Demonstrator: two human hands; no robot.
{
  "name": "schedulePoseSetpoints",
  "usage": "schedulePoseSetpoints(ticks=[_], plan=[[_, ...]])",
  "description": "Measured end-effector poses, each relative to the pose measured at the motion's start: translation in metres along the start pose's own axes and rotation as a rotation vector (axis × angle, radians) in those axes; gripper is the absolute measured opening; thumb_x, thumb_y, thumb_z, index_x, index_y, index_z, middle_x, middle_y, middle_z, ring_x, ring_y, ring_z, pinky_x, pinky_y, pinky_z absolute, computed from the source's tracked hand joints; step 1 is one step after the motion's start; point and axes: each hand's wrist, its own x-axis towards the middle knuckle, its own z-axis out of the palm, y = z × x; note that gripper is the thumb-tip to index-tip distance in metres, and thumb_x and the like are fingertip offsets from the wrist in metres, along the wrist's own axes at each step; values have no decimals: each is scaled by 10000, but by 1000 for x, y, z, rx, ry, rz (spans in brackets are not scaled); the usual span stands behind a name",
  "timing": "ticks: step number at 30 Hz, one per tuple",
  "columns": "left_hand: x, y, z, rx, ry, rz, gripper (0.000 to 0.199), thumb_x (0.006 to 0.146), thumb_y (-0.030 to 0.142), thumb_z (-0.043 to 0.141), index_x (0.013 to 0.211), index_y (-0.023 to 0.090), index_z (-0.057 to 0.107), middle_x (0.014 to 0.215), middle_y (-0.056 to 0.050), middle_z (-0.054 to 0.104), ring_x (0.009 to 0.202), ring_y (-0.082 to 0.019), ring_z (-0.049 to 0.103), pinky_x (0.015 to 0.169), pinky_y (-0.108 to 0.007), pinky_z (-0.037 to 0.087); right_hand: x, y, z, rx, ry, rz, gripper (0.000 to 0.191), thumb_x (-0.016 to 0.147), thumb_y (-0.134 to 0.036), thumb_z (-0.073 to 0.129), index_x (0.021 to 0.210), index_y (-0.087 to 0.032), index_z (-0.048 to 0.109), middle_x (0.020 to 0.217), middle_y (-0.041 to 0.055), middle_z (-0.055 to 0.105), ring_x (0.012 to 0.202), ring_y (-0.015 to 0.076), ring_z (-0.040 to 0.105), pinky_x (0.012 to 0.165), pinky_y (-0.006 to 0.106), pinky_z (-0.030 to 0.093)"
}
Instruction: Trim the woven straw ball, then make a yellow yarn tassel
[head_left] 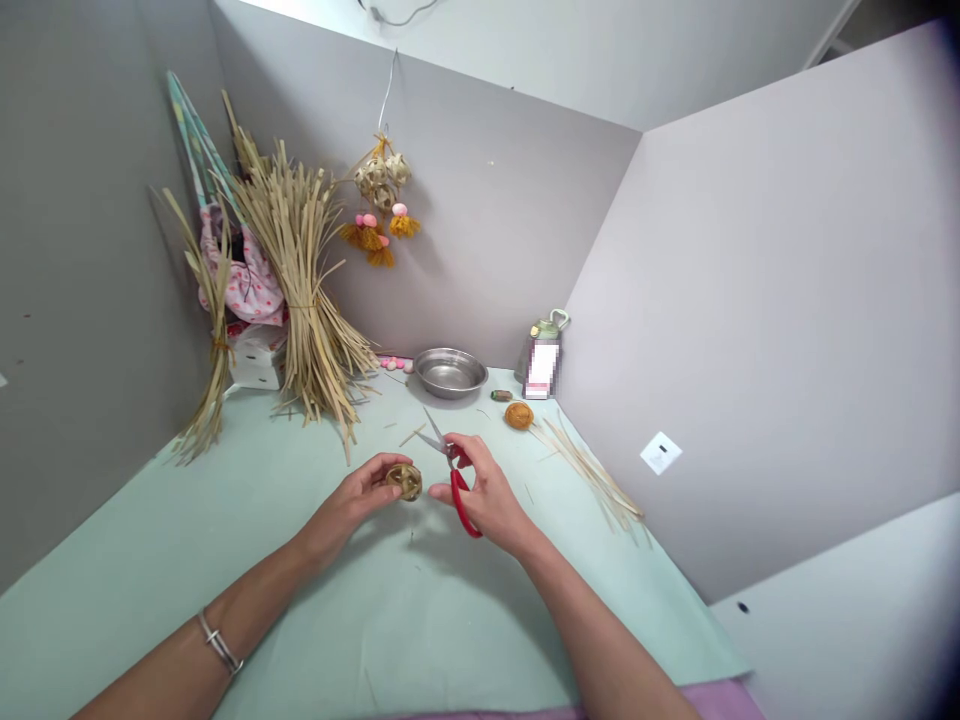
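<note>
Between thumb and fingers, my left hand (358,500) grips a small woven straw ball (406,482) with gaps in its weave. My right hand (487,492) holds a pair of scissors (463,505) with red handles. Their blades are spread apart and point up and to the left, away from the ball. The scissors and the ball do not touch. A short cut piece of straw (412,436) lies on the pale green cloth (322,620), just beyond the ball.
Straw bundles (300,260) lean at the back left beside a spotted pink bag (251,285). A metal bowl (451,374), an orange-brown ball of thread (518,416), a phone (541,368) and loose straw strips (596,475) lie farther back. Woven balls with tassels (382,185) hang on the partition.
</note>
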Motion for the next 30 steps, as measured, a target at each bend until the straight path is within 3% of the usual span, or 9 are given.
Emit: schedulePoseSetpoints(ticks=[8, 14, 19, 24, 27, 30], plan=[[3, 3, -1, -39, 100, 63, 275, 877, 304, 619, 1147, 253, 600, 1127, -35, 633, 1037, -220, 584, 937, -315, 391, -4, 9, 6, -419, -79, -254, 502, 797, -348, 742, 1238, -195, 556, 1039, 105, 580, 971, 261, 531, 871, 397, 473], [2, 6, 0, -34, 52, 81, 242, 886, 306, 612, 1122, 251, 625, 1069, -25, 650, 1002, -209, 594, 937, -303, 395, -3, 15, 8, -510, -96, -273, 402, 854, -373, 683, 1197, -191, 583, 995, 105, 616, 911, 250, 539, 786, 350, 468], [2, 4, -1, 3, 90, 58, 303, 884, 335, 621, 1177, 258, 605, 1058, -27, 663, 1026, -212, 588, 948, -304, 397, -4, 17, 7, -491, -140, -209, 304, 887, -399, 644, 1122, -206, 632, 870, 63, 650, 791, 201, 560, 688, 283, 421], [1, 3, 0, 103, 147, 60, 387, 844, 399, 665, 1186, 242, 574, 1131, -57, 656, 1076, -245, 594, 947, -341, 427, -4, 8, 7, -231, -88, 63, 261, 833, -436, 678, 978, -219, 681, 633, -36, 543, 578, 126, 435, 589, 249, 362], [0, 0, 3, 267, 224, 110, 384, 815, 377, 694, 1160, 250, 584, 1181, -58, 624, 1086, -252, 590, 966, -366, 427, -2, 5, 9, 39, 10, 192, 322, 772, -443, 715, 981, -202, 668, 644, -40, 519, 597, 126, 428, 590, 248, 382], [-2, -4, 6, 478, 286, 243, 325, 809, 301, 694, 1121, 267, 612, 1168, -42, 591, 1037, -232, 587, 971, -372, 424, 0, 6, 15, 252, 31, 249, 372, 741, -407, 730, 1033, -195, 639, 707, -26, 554, 649, 140, 477, 620, 259, 416]])
